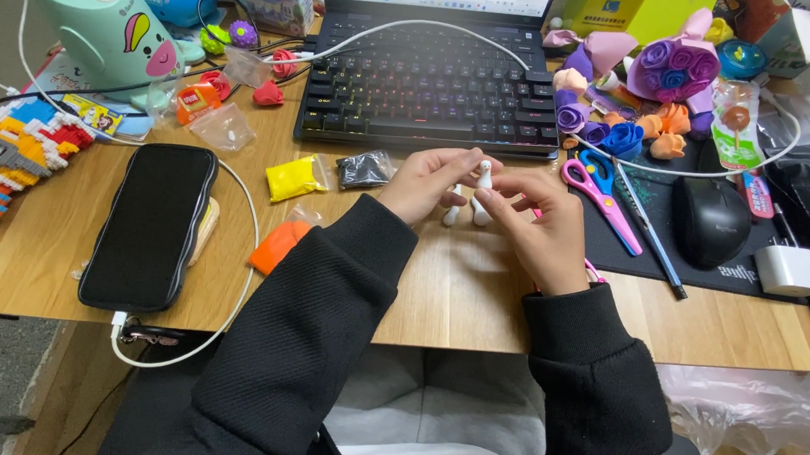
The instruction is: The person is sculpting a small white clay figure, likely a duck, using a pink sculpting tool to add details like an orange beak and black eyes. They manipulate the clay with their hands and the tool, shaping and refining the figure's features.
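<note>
My left hand [426, 182] and my right hand [539, 227] meet over the wooden desk [457, 295], just in front of the keyboard [431, 77]. Together their fingertips pinch a small white clay piece [485, 174] that stands upright. Two more white clay pieces, one [451, 211] and another [480, 212], hang or rest just below the fingers. Both arms wear black sleeves.
Small bags of yellow clay [295, 177], black clay [364, 169] and orange clay [277, 245] lie left of my hands. A black case [151, 225] lies further left. Pink-handled scissors [599, 199], a black mouse [708, 220], clay flowers [672, 66] and a white charger [788, 270] sit right.
</note>
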